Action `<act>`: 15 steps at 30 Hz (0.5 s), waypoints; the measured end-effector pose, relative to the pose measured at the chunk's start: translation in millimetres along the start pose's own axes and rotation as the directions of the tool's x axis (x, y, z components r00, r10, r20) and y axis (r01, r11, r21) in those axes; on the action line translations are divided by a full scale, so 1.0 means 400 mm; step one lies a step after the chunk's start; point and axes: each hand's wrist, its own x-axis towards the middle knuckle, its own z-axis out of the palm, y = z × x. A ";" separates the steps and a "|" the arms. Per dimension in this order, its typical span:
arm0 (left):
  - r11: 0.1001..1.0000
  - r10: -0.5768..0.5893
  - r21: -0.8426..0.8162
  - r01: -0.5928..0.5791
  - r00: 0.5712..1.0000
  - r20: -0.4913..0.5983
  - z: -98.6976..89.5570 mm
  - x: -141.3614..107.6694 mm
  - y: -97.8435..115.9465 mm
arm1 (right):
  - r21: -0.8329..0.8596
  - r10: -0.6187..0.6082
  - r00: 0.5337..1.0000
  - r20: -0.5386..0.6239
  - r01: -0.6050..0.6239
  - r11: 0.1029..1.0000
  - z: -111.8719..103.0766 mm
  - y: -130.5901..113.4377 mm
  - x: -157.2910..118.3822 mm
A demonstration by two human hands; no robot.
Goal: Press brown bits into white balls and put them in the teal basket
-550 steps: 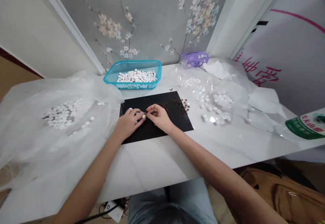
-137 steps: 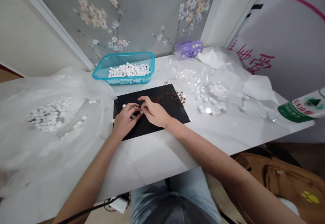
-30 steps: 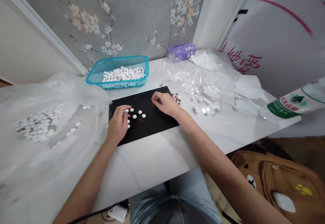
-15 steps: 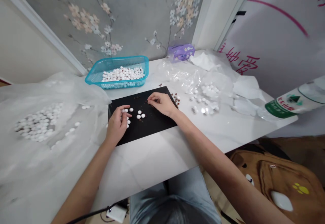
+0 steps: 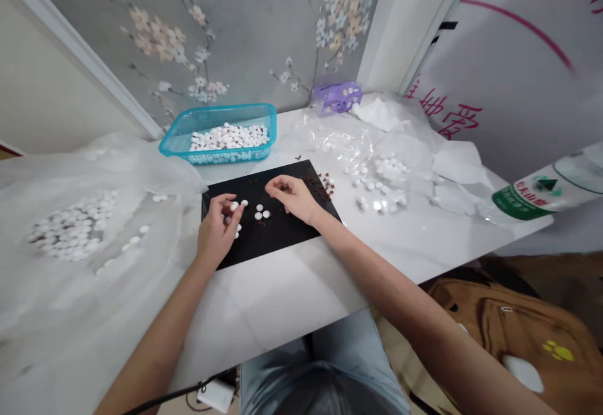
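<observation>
A black mat (image 5: 264,242) lies on the white table. At its left side my left hand (image 5: 219,223) has a white piece (image 5: 234,206) between thumb and fingertips, with more white pieces under and beside the hand. Three white pieces (image 5: 259,215) sit together near the middle of the mat. My right hand (image 5: 293,198) hovers over the mat's right half, thumb and index finger pinched; whatever they hold is too small to make out. Small dark reddish-brown bits (image 5: 325,185) are scattered at the mat's right edge.
Behind the mat is a blue basket (image 5: 217,156) of white pieces. Plastic sheeting (image 5: 155,226) with more pieces covers the left. Clear plastic bags (image 5: 334,139), loose pieces (image 5: 377,186), a purple packet (image 5: 336,97) and a large bottle (image 5: 541,192) are to the right.
My right hand has moved left toward the three white pieces, uncovering brown bits on the mat. My left thumb and fingers have closed on a white piece.
</observation>
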 end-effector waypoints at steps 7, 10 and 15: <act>0.999 -0.046 -0.021 0.048 0.996 0.074 0.000 0.002 0.012 | 0.106 0.055 0.989 0.140 -0.070 0.992 0.045 0.013 -0.009; 0.998 -0.053 -0.031 0.058 0.990 0.129 -0.003 0.002 0.010 | 0.080 0.027 0.981 0.195 -0.043 0.996 0.053 0.016 -0.009; 0.999 -0.031 -0.037 0.037 0.990 0.141 -0.002 0.001 0.004 | 0.040 0.014 0.975 0.222 -0.023 0.999 0.054 0.019 -0.009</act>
